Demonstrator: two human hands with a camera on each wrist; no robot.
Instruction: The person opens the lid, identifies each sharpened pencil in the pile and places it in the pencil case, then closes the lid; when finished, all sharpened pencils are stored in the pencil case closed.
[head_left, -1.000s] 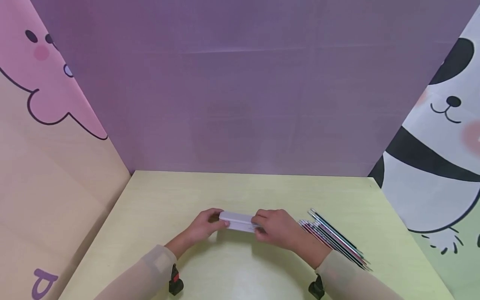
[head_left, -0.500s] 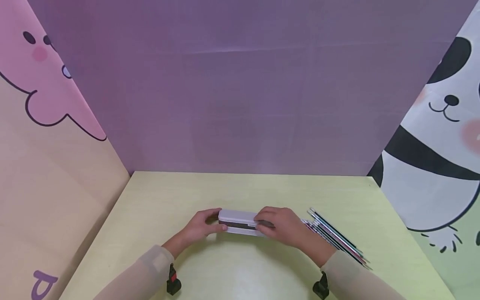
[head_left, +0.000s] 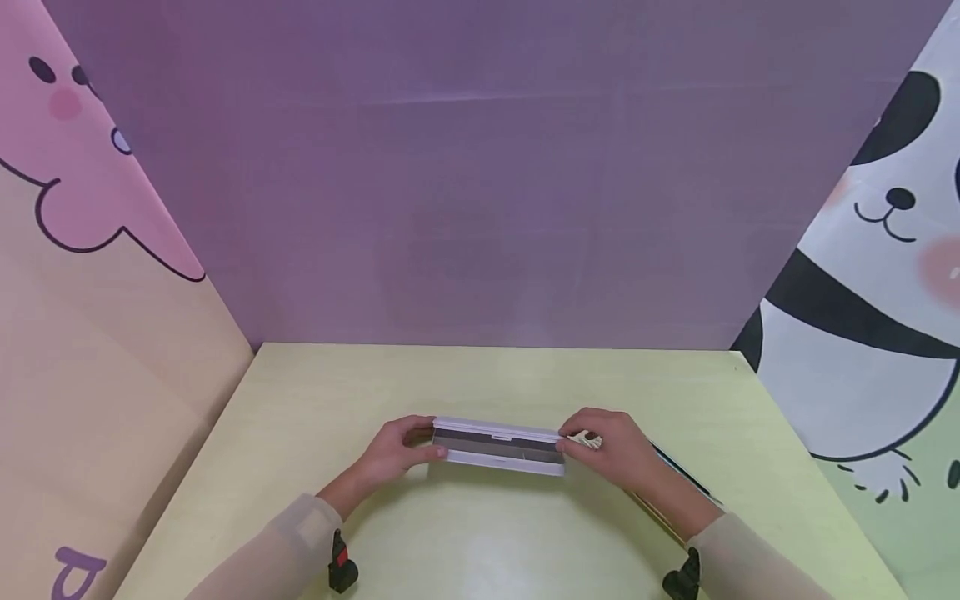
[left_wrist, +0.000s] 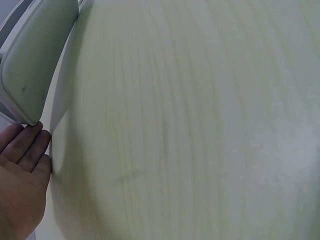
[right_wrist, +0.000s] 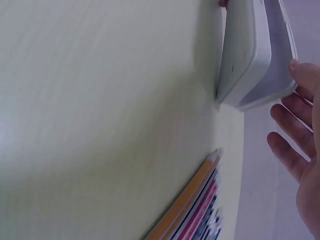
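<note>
lying across the middle of the surface [head_left: 315,392], the case [head_left: 498,446] sits between both hands with its lid partly raised; the left hand [head_left: 393,454] pinches its left end, the right hand [head_left: 611,450] pinches its right end, pencils [right_wrist: 192,215] just beside.

The long white plastic pencil case [head_left: 498,446] looks smooth with a soft matt sheen. The pale yellow-green wood-grain table [head_left: 480,533] is smooth, faintly glossy. The striped pencils [right_wrist: 192,212] look lacquered.
</note>
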